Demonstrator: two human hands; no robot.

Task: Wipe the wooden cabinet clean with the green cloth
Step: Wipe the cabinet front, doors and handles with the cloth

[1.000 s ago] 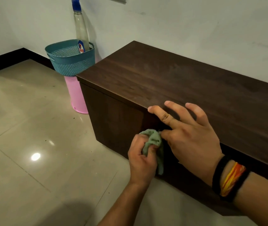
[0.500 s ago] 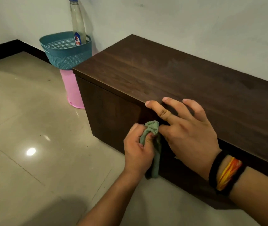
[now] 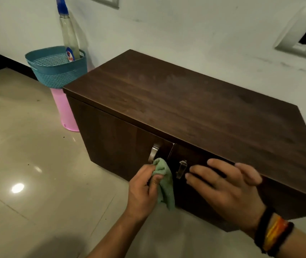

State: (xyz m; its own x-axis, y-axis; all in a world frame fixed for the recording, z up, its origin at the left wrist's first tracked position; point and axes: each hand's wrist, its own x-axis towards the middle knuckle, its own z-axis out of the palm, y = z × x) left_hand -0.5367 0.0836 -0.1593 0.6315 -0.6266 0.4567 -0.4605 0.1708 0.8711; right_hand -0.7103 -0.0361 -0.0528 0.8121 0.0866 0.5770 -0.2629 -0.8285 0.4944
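Observation:
The dark wooden cabinet (image 3: 195, 108) stands against the white wall, with two front doors and two metal handles (image 3: 154, 151). My left hand (image 3: 144, 190) is closed around the green cloth (image 3: 164, 183), which hangs bunched in front of the left door, just below its handle. My right hand (image 3: 226, 189) lies flat with fingers spread on the right door near the top front edge, next to the second handle (image 3: 181, 169). A black and orange band circles my right wrist.
A teal basket (image 3: 55, 71) sits on a pink bin (image 3: 65, 110) left of the cabinet, holding a clear bottle with a blue cap (image 3: 69, 36). Shiny beige floor tiles (image 3: 27, 164) spread to the left. A white wall fitting (image 3: 301, 34) is at upper right.
The view has pulled back and up, so both door handles show. My right hand has slid to the right along the front edge. My left hand still holds the cloth.

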